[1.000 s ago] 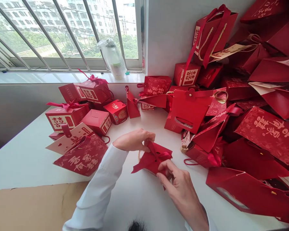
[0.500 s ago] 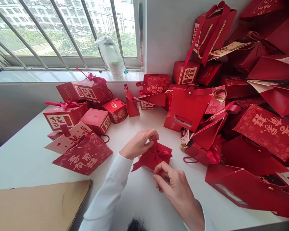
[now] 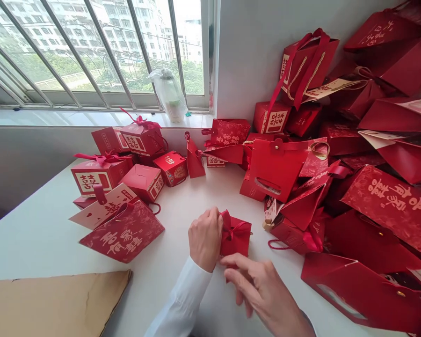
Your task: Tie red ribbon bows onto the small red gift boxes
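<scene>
A small red box (image 3: 239, 239) with a red ribbon bow (image 3: 231, 228) on top sits on the white table in front of me. My left hand (image 3: 206, 238) is closed at the box's left side, back of the hand up, its fingertips mostly hidden; what it grips there is unclear. Just below the box's near edge is my right hand (image 3: 254, 285), its fingers apart and slightly curled, with nothing seen between them.
Many red boxes and bags (image 3: 389, 201) are piled on the right. A smaller group of red boxes (image 3: 140, 180) stands at the left back. Cardboard (image 3: 56, 304) lies at the lower left. A bagged cup (image 3: 171, 98) is on the windowsill.
My left hand has turned and come down from the bow to the box's left side. My right hand has let go of the ribbon and opened. The view has shifted slightly.
</scene>
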A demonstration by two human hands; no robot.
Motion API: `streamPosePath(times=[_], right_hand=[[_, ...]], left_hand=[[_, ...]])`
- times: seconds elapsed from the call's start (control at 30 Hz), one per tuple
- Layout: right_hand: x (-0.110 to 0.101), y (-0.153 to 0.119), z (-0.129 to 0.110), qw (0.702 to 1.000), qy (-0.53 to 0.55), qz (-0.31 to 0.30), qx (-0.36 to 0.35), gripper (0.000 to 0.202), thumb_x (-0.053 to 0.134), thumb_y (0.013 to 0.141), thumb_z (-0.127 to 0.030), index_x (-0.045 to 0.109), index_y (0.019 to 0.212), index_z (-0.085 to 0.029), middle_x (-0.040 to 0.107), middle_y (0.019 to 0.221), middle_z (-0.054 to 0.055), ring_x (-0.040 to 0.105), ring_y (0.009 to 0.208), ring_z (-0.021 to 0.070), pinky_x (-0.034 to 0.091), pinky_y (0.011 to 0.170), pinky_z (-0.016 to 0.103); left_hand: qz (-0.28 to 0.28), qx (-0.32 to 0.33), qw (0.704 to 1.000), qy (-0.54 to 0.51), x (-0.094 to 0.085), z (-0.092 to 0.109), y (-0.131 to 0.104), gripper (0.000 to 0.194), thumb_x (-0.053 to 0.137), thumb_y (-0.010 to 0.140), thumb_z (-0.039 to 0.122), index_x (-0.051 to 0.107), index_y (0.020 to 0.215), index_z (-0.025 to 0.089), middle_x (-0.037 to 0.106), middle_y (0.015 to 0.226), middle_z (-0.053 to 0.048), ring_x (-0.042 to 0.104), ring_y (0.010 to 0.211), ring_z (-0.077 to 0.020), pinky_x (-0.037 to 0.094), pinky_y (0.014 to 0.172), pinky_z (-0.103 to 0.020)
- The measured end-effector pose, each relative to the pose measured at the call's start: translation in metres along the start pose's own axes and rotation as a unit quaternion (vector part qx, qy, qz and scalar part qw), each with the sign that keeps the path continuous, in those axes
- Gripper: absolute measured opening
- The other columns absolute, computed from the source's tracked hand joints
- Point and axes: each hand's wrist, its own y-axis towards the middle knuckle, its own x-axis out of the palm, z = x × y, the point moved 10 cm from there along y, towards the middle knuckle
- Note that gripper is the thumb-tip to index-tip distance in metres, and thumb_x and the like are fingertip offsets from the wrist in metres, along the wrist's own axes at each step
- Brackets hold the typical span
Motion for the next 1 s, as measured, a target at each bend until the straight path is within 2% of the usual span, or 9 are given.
streamPosePath(times=[0.03, 0.1, 0.17, 0.27, 0.37, 0.47, 0.73, 0.87, 1.0], right_hand=[[-0.016, 0.0, 0.0, 0.999, 0.001, 0.046, -0.007, 0.029, 0.04, 0.091, -0.039, 0.065, 0.098, -0.024, 0.051, 0.047, -0.006, 0.046, 0.035, 0.0088, 0.037, 0.039, 0.017], [-0.058, -0.002, -0.001, 0.98, -0.039, 0.193, -0.024, 0.03, 0.041, 0.091, -0.04, 0.065, 0.094, -0.023, 0.052, 0.051, -0.005, 0.05, 0.042, 0.01, 0.04, 0.044, 0.018], [-0.084, 0.001, -0.004, 0.953, -0.097, 0.282, -0.051, 0.024, 0.044, 0.09, -0.035, 0.064, 0.097, -0.024, 0.061, 0.069, -0.001, 0.056, 0.055, 0.0119, 0.046, 0.055, 0.022], [-0.082, 0.02, -0.011, 0.942, -0.169, 0.259, -0.132, 0.029, 0.05, 0.085, -0.023, 0.059, 0.113, -0.026, 0.06, 0.105, 0.005, 0.061, 0.085, 0.0173, 0.051, 0.071, 0.029], [-0.065, 0.031, -0.017, 0.934, -0.217, 0.202, -0.2, 0.027, 0.05, 0.085, -0.016, 0.062, 0.106, -0.027, 0.058, 0.109, 0.005, 0.056, 0.101, 0.0207, 0.049, 0.083, 0.036], [-0.053, 0.029, -0.02, 0.927, -0.239, 0.175, -0.228, 0.022, 0.049, 0.087, -0.013, 0.064, 0.098, -0.025, 0.061, 0.099, 0.005, 0.056, 0.097, 0.0212, 0.047, 0.084, 0.037], [-0.049, 0.019, -0.018, 0.926, -0.255, 0.166, -0.225, 0.039, 0.049, 0.088, -0.015, 0.048, 0.125, -0.025, 0.058, 0.108, 0.006, 0.053, 0.102, 0.0218, 0.047, 0.087, 0.038], [-0.048, 0.023, -0.02, 0.916, -0.292, 0.162, -0.224, 0.023, 0.045, 0.091, -0.016, 0.06, 0.107, -0.022, 0.059, 0.098, 0.006, 0.055, 0.092, 0.02, 0.047, 0.08, 0.034], [-0.045, 0.024, -0.024, 0.894, -0.331, 0.177, -0.245, 0.021, 0.043, 0.092, -0.015, 0.064, 0.096, -0.019, 0.06, 0.091, 0.006, 0.054, 0.085, 0.0188, 0.044, 0.076, 0.032]], left_hand=[[0.007, 0.006, 1.0, 0.011, 0.0, 0.002, -0.001, 0.024, 0.034, 0.092, 0.021, 0.046, 0.071, 0.02, 0.061, 0.07, -0.002, 0.051, 0.054, -0.0153, 0.023, 0.052, -0.027], [0.029, 0.02, 0.999, 0.021, -0.002, 0.006, -0.003, 0.027, 0.033, 0.091, 0.019, 0.045, 0.068, 0.02, 0.06, 0.065, -0.001, 0.049, 0.051, -0.0148, 0.023, 0.054, -0.028], [0.055, 0.033, 0.998, 0.016, -0.004, 0.008, -0.005, 0.029, 0.032, 0.091, 0.017, 0.044, 0.065, 0.019, 0.059, 0.062, -0.001, 0.048, 0.051, -0.0139, 0.025, 0.057, -0.029], [0.072, 0.045, 0.996, -0.004, -0.003, 0.009, -0.008, 0.031, 0.029, 0.091, 0.015, 0.044, 0.064, 0.019, 0.058, 0.06, -0.001, 0.046, 0.051, -0.013, 0.027, 0.06, -0.028], [0.067, 0.049, 0.996, -0.017, 0.001, 0.009, -0.009, 0.032, 0.029, 0.092, 0.016, 0.044, 0.064, 0.02, 0.059, 0.061, -0.001, 0.042, 0.047, -0.0124, 0.027, 0.06, -0.028], [0.063, 0.046, 0.997, -0.026, 0.004, 0.007, -0.008, 0.033, 0.028, 0.093, 0.019, 0.044, 0.063, 0.02, 0.06, 0.062, -0.001, 0.039, 0.046, -0.0123, 0.027, 0.059, -0.028], [0.04, 0.038, 0.997, -0.044, 0.009, 0.005, -0.006, 0.031, 0.031, 0.092, 0.02, 0.044, 0.064, 0.02, 0.06, 0.064, -0.001, 0.04, 0.048, -0.0133, 0.028, 0.059, -0.028], [0.035, 0.045, 0.997, -0.048, 0.01, 0.006, -0.005, 0.03, 0.032, 0.092, 0.021, 0.044, 0.064, 0.02, 0.061, 0.067, -0.001, 0.04, 0.049, -0.0137, 0.028, 0.058, -0.028], [0.038, 0.05, 0.997, -0.044, 0.01, 0.006, -0.005, 0.03, 0.032, 0.092, 0.02, 0.043, 0.064, 0.02, 0.061, 0.066, -0.001, 0.04, 0.049, -0.0132, 0.028, 0.058, -0.027]])
